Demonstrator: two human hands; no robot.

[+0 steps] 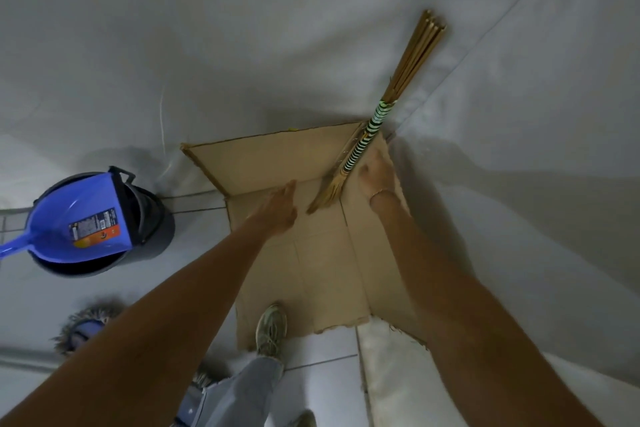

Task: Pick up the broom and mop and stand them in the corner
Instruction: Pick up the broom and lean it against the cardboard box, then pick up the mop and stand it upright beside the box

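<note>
A straw broom (372,125) with a black-and-white striped binding stands in the corner where two white walls meet, its bristle tip resting on a flattened cardboard sheet (311,253). My right hand (377,173) is just right of the broom's lower end, fingers apart, close to it or lightly touching; I cannot tell which. My left hand (278,208) hovers open to the left of the bristles, holding nothing. A shaggy mop head (88,322) lies on the floor at lower left, partly hidden by my left arm.
A dark bucket (149,218) with a blue dustpan (79,222) resting in it stands on the tiled floor to the left. My shoe (272,328) rests on the cardboard's near edge. White walls close in ahead and to the right.
</note>
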